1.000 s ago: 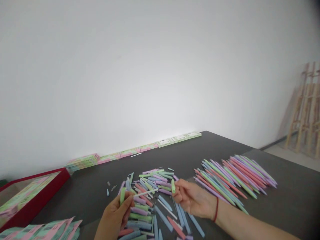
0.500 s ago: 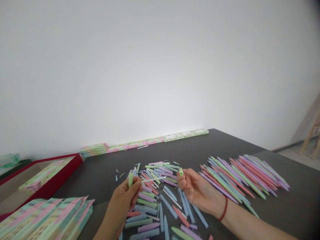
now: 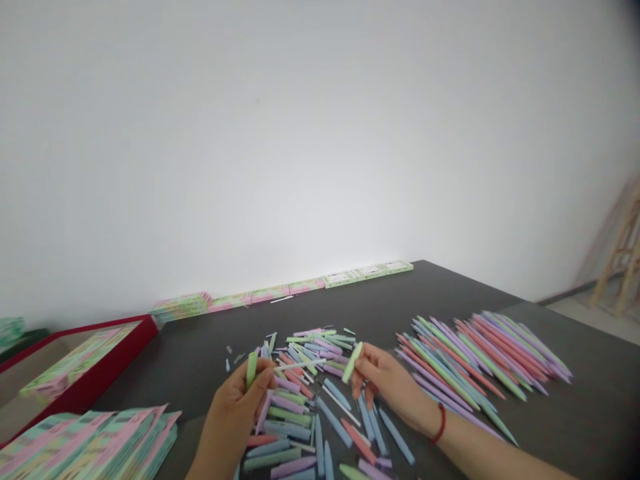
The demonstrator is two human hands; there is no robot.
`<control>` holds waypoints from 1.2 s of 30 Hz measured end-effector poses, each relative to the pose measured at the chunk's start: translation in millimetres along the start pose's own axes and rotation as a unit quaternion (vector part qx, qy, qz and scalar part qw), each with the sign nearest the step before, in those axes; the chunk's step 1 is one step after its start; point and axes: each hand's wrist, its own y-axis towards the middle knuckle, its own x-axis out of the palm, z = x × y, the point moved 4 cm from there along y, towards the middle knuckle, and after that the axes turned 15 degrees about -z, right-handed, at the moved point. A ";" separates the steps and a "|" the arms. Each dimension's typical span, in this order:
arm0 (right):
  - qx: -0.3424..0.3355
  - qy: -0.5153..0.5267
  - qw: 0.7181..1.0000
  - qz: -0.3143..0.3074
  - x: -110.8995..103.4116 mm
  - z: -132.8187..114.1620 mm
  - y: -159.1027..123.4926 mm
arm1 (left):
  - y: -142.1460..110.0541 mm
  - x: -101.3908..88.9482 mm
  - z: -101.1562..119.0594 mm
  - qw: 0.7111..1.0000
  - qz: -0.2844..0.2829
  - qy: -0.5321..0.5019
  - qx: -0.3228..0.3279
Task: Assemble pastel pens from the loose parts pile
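My left hand [image 3: 235, 407] is closed around a short green pen barrel piece [image 3: 251, 371] that sticks up from the fist. A thin white pen refill [image 3: 303, 365] juts out to the right from its fingertips. Between the thumb and fingers of my right hand [image 3: 390, 383], which wears a red cord at the wrist, a tapered green pen piece [image 3: 353, 363] is pinched, tilted. The refill's far end stops short of this piece. Below and between both hands lies a loose heap of pastel pen parts [image 3: 288, 415], in blue, green, purple and red, with white refills among them.
Whole pastel pens [image 3: 480, 360] lie in a pile on the dark table [image 3: 375, 303] to the right. Printed packets [image 3: 95, 443] are stacked at lower left, near a red-sided box [image 3: 120, 350] holding more. Flat boxes [image 3: 305, 285] line the wall; a wooden stand [image 3: 625, 260] is far right.
The right hand's green piece has turned from showing its open end to showing its long side, and shifted slightly left. The left hand and refill moved a little left. The view shifted slightly.
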 end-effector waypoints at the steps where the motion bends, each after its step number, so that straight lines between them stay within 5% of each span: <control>1: 0.032 -0.108 0.994 -0.012 -0.8 1.0 -0.8 | 2.2 -3.5 -1.4 1.000 0.003 -0.018 0.009; 5: 0.098 -0.381 0.919 -0.019 -8.1 5.1 -2.8 | 13.0 -17.5 -10.9 0.996 0.012 -0.087 0.028; 12: 0.091 -0.455 0.886 0.016 -32.6 -5.3 29.6 | 23.3 -26.1 -27.9 0.995 0.013 -0.101 0.011; 19: 0.061 -0.387 0.917 -0.076 -10.0 -8.9 66.4 | 17.8 -21.1 -25.6 0.998 0.009 -0.055 0.015; 25: 0.019 -0.133 0.984 -0.121 23.4 -1.6 42.1 | 10.7 -6.7 -24.3 0.994 0.000 0.097 -0.058; 32: 0.036 -0.244 0.969 -0.029 -5.0 12.8 -7.1 | 16.7 3.5 -42.3 0.973 -0.101 0.193 -0.073; 36: 0.081 -0.134 0.987 -0.031 -11.5 32.2 -13.3 | 21.5 7.4 -53.1 0.974 -0.145 0.167 -0.049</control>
